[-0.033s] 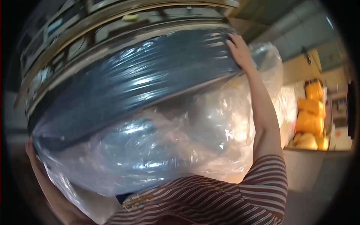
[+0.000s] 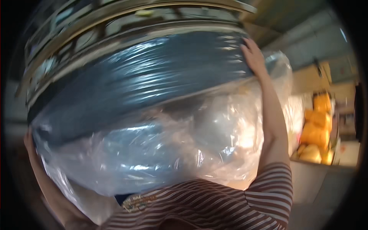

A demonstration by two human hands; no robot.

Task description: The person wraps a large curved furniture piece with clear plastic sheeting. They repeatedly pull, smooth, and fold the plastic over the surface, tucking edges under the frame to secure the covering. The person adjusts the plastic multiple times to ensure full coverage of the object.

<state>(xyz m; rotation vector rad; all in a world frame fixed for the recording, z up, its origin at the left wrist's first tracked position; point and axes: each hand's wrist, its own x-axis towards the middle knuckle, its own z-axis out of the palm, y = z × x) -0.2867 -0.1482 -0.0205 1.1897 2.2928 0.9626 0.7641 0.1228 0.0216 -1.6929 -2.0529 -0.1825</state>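
A long, dark blue-grey block (image 2: 153, 73) stretches across the picture in front of me, under glossy, creased clear film. Loose clear plastic sheeting (image 2: 149, 149) bulges from its near side to my body. At the far left end, my left hand (image 2: 28, 138) is closed on the edge of the plastic, its fingers partly hidden. My right hand (image 2: 253, 57) rests on the block's far right end, fingers stretched out and thumb apart. What the block is made of cannot be made out through the film.
Behind the block runs a wooden frame or rack (image 2: 126, 12) with small items on it. More clear plastic (image 2: 281, 63) puffs up beyond my right forearm. Farther right are several stacked orange-yellow bundles (image 2: 316, 126) and a tan panel (image 2: 310, 78).
The view has shifted slightly, so the rack and the orange bundles sit a little differently in the picture. Both hands keep their places at the two ends of the block.
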